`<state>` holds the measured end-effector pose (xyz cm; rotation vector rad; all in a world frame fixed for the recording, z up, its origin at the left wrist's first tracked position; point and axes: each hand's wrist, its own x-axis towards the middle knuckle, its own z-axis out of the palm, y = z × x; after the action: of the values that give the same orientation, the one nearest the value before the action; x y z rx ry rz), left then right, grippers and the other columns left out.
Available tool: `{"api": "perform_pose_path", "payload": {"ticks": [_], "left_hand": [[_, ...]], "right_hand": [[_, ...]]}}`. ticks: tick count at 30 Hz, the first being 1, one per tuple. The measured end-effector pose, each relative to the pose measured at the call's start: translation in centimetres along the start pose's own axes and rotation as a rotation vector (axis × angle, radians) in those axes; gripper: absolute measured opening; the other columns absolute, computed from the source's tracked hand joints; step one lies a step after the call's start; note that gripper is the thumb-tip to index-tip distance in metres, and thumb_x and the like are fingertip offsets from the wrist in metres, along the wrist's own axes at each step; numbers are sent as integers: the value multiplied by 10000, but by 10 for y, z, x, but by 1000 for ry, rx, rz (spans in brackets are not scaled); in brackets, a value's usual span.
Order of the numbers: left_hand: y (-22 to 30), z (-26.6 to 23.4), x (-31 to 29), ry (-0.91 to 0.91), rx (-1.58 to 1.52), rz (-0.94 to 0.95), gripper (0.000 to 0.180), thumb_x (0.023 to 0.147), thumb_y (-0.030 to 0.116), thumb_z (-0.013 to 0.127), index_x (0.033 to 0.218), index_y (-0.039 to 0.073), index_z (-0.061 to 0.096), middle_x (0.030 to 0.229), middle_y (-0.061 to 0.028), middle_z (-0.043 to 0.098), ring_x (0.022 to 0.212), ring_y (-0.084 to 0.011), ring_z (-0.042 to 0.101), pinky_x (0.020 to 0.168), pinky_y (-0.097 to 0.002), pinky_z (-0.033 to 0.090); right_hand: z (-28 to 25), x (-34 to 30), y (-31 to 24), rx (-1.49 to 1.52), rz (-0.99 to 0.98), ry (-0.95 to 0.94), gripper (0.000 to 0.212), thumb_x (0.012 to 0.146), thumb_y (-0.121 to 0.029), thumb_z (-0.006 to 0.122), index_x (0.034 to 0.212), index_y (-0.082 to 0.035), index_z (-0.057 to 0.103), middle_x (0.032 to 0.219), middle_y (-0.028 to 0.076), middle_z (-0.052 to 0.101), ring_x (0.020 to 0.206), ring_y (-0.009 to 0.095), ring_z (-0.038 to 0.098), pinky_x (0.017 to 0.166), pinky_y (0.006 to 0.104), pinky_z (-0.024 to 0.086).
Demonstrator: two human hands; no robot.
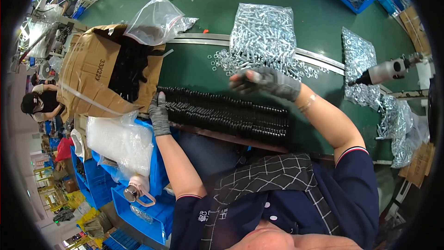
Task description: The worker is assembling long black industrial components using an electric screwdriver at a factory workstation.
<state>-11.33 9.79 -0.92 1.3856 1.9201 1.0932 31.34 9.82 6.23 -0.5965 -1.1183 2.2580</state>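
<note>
A long row of thin black parts (226,113), packed side by side, lies along the near edge of the green table. At its left end my gloved left hand (159,113) rests with fingers stretched out against the parts. My right hand (266,83), in a grey glove with bare fingertips, hovers over the row's far side, fingers extended to the left and nothing seen in it. Just beyond it small metal rings (222,60) lie scattered before a clear bag of silvery bolts (263,28).
An open cardboard box (88,69) of black parts stands at left, an empty-looking clear bag (155,21) by it. A metal rail (203,38) crosses the table. At right are a power driver (386,71) and bagged hardware (358,53). Blue bins (141,217) sit lower left.
</note>
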Motion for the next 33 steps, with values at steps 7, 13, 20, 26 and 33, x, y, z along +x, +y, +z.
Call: {"api": "perform_pose_path", "payload": {"ticks": [7, 13, 20, 26, 33], "left_hand": [[24, 0, 12, -79, 143, -67, 557, 952, 460, 548, 1201, -32, 626, 1141, -175, 675, 1018, -281, 628, 916, -365, 465], [5, 0, 19, -91, 285, -112, 609, 939, 558, 484, 1210, 34, 634, 1169, -227, 648, 1093, -377, 604, 943, -417, 450], [54, 22, -14, -72, 386, -65, 488, 942, 493, 503, 1058, 59, 695, 1012, -206, 692, 985, -369, 650, 872, -445, 484], [6, 14, -13, 125, 275, 119, 408, 947, 401, 522, 1108, 61, 680, 1083, -196, 678, 1018, -359, 636, 892, -433, 481], [6, 11, -5, 100, 295, 66, 419, 951, 396, 501, 1148, 64, 664, 1147, -200, 657, 1061, -374, 614, 917, -447, 471]], "right_hand": [[28, -129, 46, -388, -226, 567, 618, 976, -348, 572, 1454, -12, 372, 1426, 136, 476, 1337, 229, 433, 1108, 376, 349], [64, -138, 111, -944, -391, 838, 687, 952, -286, 605, 1492, -7, 286, 1509, 174, 362, 1401, 277, 348, 1139, 371, 287], [67, -134, 130, -1184, -488, 904, 800, 899, -269, 645, 1514, -2, 208, 1546, 212, 278, 1434, 339, 284, 1156, 381, 248], [77, -126, 127, -1301, -459, 902, 836, 899, -320, 632, 1522, -7, 172, 1550, 225, 260, 1428, 360, 287, 1148, 396, 271], [74, -122, 130, -1364, -450, 929, 872, 887, -398, 631, 1521, -10, 176, 1547, 231, 258, 1417, 385, 297, 1137, 415, 293]]}}
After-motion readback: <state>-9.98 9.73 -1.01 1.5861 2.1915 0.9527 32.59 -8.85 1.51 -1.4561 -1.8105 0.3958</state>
